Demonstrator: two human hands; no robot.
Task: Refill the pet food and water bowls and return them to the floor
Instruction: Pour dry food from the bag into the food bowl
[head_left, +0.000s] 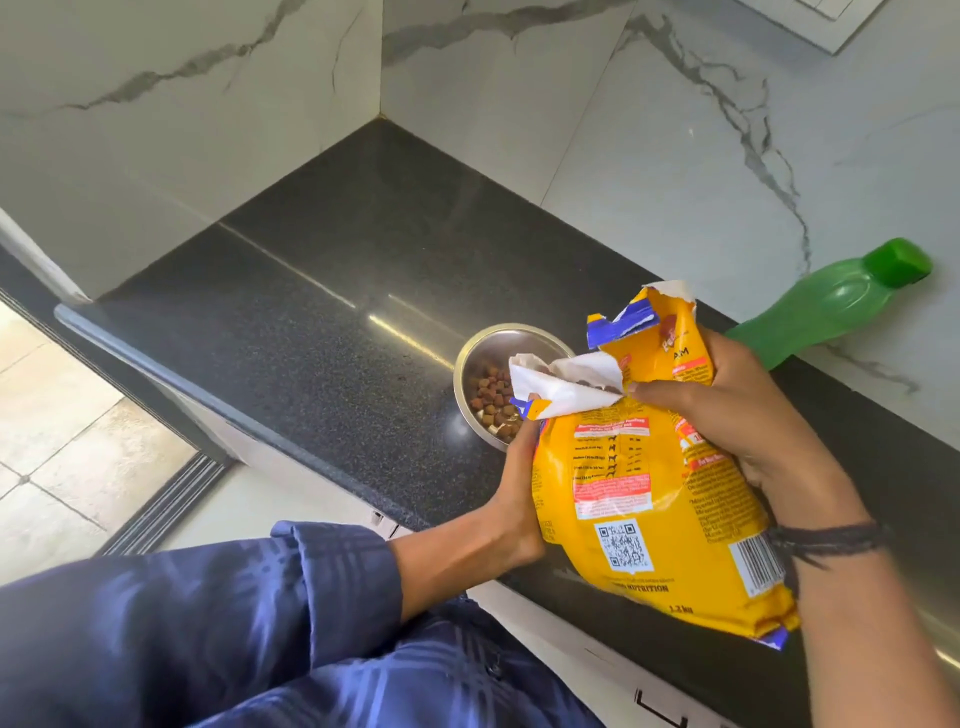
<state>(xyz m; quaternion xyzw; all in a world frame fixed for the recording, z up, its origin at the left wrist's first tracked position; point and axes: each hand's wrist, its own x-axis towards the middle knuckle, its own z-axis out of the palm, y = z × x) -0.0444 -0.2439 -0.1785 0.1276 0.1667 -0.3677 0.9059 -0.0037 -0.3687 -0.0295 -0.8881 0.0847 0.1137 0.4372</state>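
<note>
Bowl sits on the counter, kibble in it. You hold the bag over the counter's front edge, its torn mouth above the bowl's right side: left hand on its left flank, right hand on its right. Bottle is behind the bag, beside the wall — right of the bowl.

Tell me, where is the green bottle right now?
In the head view, the green bottle is on the right, beside the marble wall, just behind the right hand gripping the yellow pet food bag; the steel bowl sits further left.
</note>
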